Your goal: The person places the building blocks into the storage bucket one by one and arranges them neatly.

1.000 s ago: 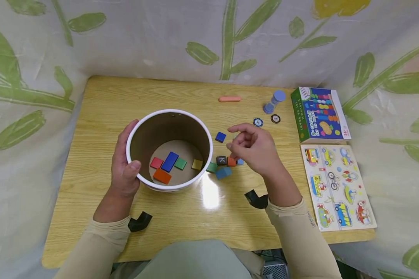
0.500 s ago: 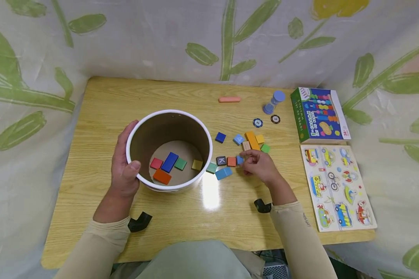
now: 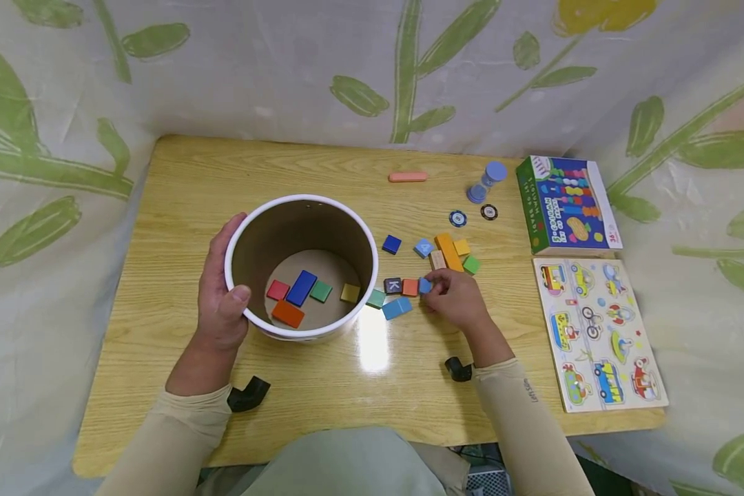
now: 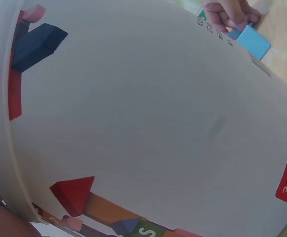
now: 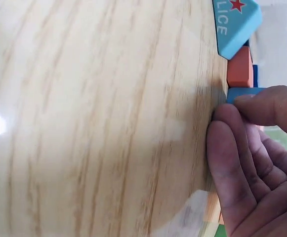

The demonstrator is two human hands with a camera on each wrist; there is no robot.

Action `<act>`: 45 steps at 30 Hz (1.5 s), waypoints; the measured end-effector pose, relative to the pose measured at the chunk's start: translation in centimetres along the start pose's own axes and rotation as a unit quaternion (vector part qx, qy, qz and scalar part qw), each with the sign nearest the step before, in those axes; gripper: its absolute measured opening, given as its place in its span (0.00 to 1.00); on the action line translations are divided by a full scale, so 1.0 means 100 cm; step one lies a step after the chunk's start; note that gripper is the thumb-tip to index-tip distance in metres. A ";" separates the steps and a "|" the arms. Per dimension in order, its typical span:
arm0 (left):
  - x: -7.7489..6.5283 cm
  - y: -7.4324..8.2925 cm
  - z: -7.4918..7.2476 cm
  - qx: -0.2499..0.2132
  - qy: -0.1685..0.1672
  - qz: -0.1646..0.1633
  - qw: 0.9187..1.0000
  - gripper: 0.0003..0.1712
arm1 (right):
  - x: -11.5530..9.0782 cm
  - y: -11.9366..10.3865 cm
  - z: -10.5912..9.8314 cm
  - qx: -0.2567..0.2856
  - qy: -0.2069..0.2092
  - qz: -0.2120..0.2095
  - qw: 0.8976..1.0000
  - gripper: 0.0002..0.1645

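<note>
My left hand (image 3: pixel 220 306) grips the side of a round white-rimmed bucket (image 3: pixel 297 224), thumb over the rim. In the left wrist view, the bucket's white printed wall (image 4: pixel 133 108) fills most of the picture. Inside lie several blocks, among them a blue block (image 3: pixel 301 288) and an orange block (image 3: pixel 288 314). To the bucket's right, my right hand (image 3: pixel 457 300) pinches a small blue block (image 3: pixel 424 285) on the table. That block touches or nearly touches a red-orange block (image 3: pixel 410 287). The right wrist view shows thumb and finger at the blue block (image 5: pixel 244 93), partly covering it.
Near the right hand lie a black K block (image 3: pixel 393 286), a light-blue block (image 3: pixel 397 308), a long orange block (image 3: pixel 449 252) and a dark-blue block (image 3: pixel 391 244). Farther off are two chips (image 3: pixel 457 218), a sand timer (image 3: pixel 486 181), a toy box (image 3: pixel 570 205) and a puzzle board (image 3: pixel 601 334).
The right hand has come down from above the blocks, moving towards me, then slightly left, and now pinches the small blue block. The left hand and bucket stay put.
</note>
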State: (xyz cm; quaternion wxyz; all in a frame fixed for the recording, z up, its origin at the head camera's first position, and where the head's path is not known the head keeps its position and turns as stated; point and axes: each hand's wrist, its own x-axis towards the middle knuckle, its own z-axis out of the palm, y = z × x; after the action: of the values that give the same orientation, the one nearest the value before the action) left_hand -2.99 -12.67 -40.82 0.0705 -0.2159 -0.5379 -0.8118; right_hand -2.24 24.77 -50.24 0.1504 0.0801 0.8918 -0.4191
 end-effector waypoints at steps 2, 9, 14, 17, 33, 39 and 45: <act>0.000 0.000 0.000 0.001 -0.002 0.002 1.000 0.46 | -0.001 -0.001 0.001 -0.026 0.008 -0.001 1.000 0.16; 0.000 0.000 0.000 0.002 -0.003 0.000 1.000 0.46 | -0.002 -0.004 0.004 -0.085 0.020 -0.018 0.996 0.16; 0.000 -0.001 -0.001 0.000 -0.002 -0.001 1.000 0.46 | -0.005 -0.009 0.008 -0.112 0.027 -0.035 0.993 0.15; 0.000 -0.001 0.000 0.004 -0.003 -0.003 1.000 0.46 | -0.008 -0.011 0.006 -0.119 0.028 -0.028 0.992 0.15; 0.000 -0.001 0.000 -0.001 0.001 -0.002 1.000 0.45 | -0.023 -0.063 -0.037 -0.089 0.035 -0.096 0.991 0.15; 0.000 -0.001 -0.001 0.008 0.004 -0.005 1.000 0.45 | -0.033 -0.105 -0.052 -0.096 0.032 -0.159 0.982 0.16; 0.000 -0.001 0.000 0.002 0.008 -0.004 1.000 0.45 | -0.050 -0.158 -0.063 -0.093 0.008 -0.226 0.970 0.15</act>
State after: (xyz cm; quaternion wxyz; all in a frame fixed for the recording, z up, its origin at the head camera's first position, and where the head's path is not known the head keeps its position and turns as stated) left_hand -2.97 -12.64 -40.89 0.0724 -0.2070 -0.5397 -0.8128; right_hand -3.09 19.50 -33.33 0.0518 -0.1343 0.9231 -0.3566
